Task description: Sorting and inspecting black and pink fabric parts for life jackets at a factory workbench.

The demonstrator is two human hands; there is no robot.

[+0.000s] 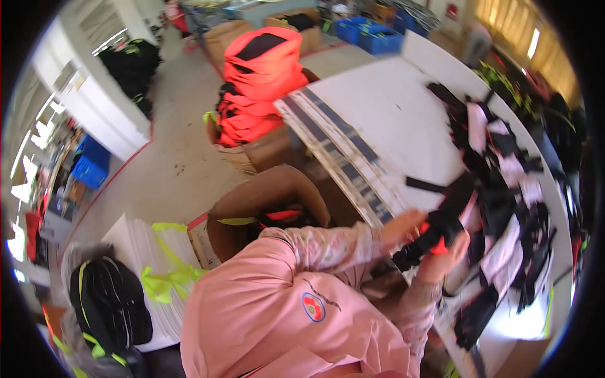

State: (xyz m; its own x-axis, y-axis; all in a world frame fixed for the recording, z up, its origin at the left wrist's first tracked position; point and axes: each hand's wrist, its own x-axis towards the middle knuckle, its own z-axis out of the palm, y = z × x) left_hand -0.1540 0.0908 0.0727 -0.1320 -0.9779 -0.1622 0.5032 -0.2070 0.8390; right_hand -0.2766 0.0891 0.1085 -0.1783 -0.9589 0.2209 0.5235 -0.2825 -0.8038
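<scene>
Over the near edge of the white table, my right hand (443, 259) is closed on a black fabric piece (443, 230) with bright orange parts. My left hand (402, 228) is at the left side of the same piece, its fingers smeared by motion, so their grip is unclear. A black strap (425, 184) sticks out to the left above the piece. Just right of my hands lies a long heap of black and pale pink fabric pieces (504, 242), spread along the table.
The white table (397, 94) has a worn, striped left edge. An open cardboard box (268, 189) stands left of it, with stacked orange fabric (261, 82) beyond. At my left are a white stack (138, 249) with yellow-green strips and a black backpack (110, 302). Blue crates (378, 38) sit far back.
</scene>
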